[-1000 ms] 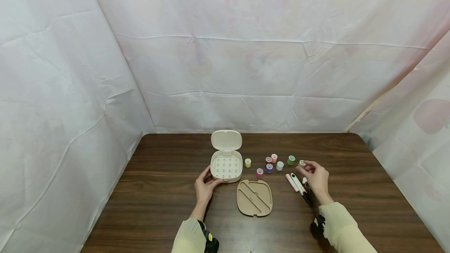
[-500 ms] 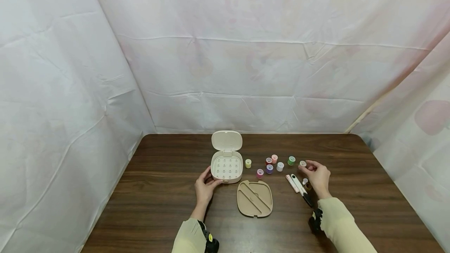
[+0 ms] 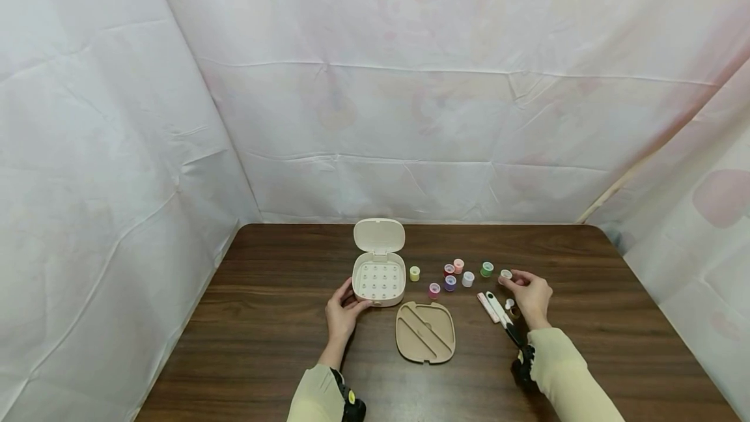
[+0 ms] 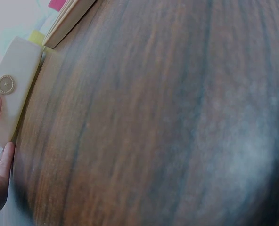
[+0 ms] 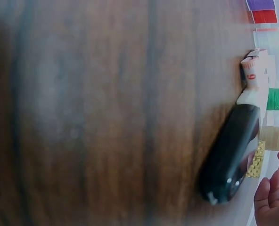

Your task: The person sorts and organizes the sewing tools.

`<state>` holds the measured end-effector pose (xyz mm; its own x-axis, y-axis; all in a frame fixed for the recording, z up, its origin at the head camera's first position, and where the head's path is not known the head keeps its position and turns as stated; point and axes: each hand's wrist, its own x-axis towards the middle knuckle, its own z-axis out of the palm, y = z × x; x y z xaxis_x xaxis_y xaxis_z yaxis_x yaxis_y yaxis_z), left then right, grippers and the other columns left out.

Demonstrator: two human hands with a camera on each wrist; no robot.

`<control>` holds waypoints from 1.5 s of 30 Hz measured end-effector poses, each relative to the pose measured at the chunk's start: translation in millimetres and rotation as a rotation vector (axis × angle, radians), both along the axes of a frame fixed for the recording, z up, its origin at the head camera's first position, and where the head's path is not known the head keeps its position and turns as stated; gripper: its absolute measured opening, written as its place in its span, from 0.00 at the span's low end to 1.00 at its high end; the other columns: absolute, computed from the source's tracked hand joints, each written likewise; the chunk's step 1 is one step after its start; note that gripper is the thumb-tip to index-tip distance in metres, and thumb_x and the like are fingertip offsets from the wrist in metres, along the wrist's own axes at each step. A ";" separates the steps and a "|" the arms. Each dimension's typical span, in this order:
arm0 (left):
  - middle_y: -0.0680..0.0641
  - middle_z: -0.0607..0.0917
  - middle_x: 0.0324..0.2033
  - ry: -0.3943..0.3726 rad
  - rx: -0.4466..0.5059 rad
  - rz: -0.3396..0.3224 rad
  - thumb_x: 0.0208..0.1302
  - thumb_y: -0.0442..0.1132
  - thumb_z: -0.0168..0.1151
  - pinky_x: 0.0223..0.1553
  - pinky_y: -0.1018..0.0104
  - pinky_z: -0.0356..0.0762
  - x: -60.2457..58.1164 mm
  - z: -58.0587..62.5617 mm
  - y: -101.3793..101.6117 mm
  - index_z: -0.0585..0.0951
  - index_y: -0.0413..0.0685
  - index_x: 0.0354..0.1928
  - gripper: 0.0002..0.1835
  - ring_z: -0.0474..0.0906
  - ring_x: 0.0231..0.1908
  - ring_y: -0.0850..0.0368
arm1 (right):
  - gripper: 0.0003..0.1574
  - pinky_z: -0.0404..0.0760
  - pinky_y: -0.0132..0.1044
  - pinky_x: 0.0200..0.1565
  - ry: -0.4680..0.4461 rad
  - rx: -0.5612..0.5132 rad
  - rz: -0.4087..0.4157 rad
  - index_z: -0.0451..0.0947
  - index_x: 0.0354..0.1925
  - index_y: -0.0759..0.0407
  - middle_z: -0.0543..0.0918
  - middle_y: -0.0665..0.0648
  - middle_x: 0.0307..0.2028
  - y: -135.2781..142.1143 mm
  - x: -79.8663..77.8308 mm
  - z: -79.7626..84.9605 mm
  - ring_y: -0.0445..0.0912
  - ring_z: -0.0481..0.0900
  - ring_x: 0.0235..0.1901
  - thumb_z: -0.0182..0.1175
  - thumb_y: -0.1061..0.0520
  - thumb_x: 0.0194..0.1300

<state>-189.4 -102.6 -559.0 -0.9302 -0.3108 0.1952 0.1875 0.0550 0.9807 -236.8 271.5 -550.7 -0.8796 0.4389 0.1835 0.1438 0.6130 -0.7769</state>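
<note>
In the head view my left hand (image 3: pixel 342 318) grips the front left corner of a cream sewing box (image 3: pixel 354 288), thumb on its front and fingers along the side. The lid (image 3: pixel 379 235) stands up, and rows of small pegs (image 3: pixel 374 277) show inside. A round button-like clasp (image 4: pixel 6 84) sits beside my thumb in the left wrist view. To the right, my right hand (image 3: pixel 532 298) pinches a small beige thread spool (image 5: pixel 273 138) between thumb and fingers, low over the table. A green thread spool (image 3: pixel 487 269) stands just left of it.
Several coloured spools, among them a yellow one (image 3: pixel 415 273) and a purple one (image 3: pixel 450 284), stand between box and right hand. A tan divided tray (image 3: pixel 425 333) lies in front. A black-handled tool (image 5: pixel 229 155), a numbered measuring tape (image 5: pixel 250 70) and a gold dimpled thimble (image 5: pixel 256 162) lie near my right hand.
The beige spool and my right hand have shifted only slightly, and the spool's top now faces up more plainly. My left hand has kept its grip on the sewing box.
</note>
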 end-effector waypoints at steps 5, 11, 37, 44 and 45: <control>0.31 0.75 0.44 -0.004 -0.025 0.024 0.33 0.24 0.72 0.37 0.58 0.80 -7.9 -18.6 -2.3 0.73 0.31 0.52 0.36 0.74 0.42 0.38 | 0.20 0.63 0.29 0.19 -0.006 0.002 -0.018 0.82 0.35 0.64 0.76 0.54 0.19 0.7 -0.1 -0.8 0.40 0.66 0.18 0.71 0.54 0.43; 0.31 0.76 0.44 0.001 -0.030 0.024 0.33 0.24 0.72 0.37 0.59 0.80 -7.9 -18.1 -2.1 0.73 0.30 0.52 0.35 0.74 0.41 0.39 | 0.17 0.62 0.28 0.20 0.012 0.001 -0.031 0.82 0.32 0.64 0.75 0.52 0.17 0.9 1.2 -1.4 0.38 0.65 0.17 0.71 0.55 0.43; 0.25 0.72 0.45 0.002 -0.006 0.012 0.34 0.18 0.69 0.39 0.45 0.75 3.0 5.2 0.7 0.70 0.24 0.51 0.34 0.70 0.42 0.31 | 0.13 0.60 0.26 0.15 0.169 0.061 0.082 0.83 0.27 0.61 0.73 0.53 0.15 -19.1 8.0 16.8 0.39 0.65 0.14 0.73 0.56 0.40; 0.27 0.73 0.46 0.008 0.001 0.009 0.34 0.19 0.69 0.39 0.44 0.75 -1.5 -4.1 -1.5 0.71 0.26 0.51 0.34 0.71 0.42 0.32 | 0.13 0.62 0.31 0.14 0.245 0.036 0.133 0.83 0.26 0.61 0.71 0.50 0.13 -35.5 7.6 23.9 0.39 0.64 0.14 0.73 0.58 0.38; 0.28 0.74 0.45 0.006 -0.003 0.013 0.34 0.20 0.70 0.39 0.45 0.76 -3.1 -7.6 -1.9 0.72 0.27 0.51 0.34 0.72 0.42 0.33 | 0.13 0.62 0.30 0.14 0.253 0.033 0.145 0.83 0.26 0.61 0.71 0.50 0.13 -37.8 7.6 25.4 0.39 0.64 0.14 0.73 0.58 0.38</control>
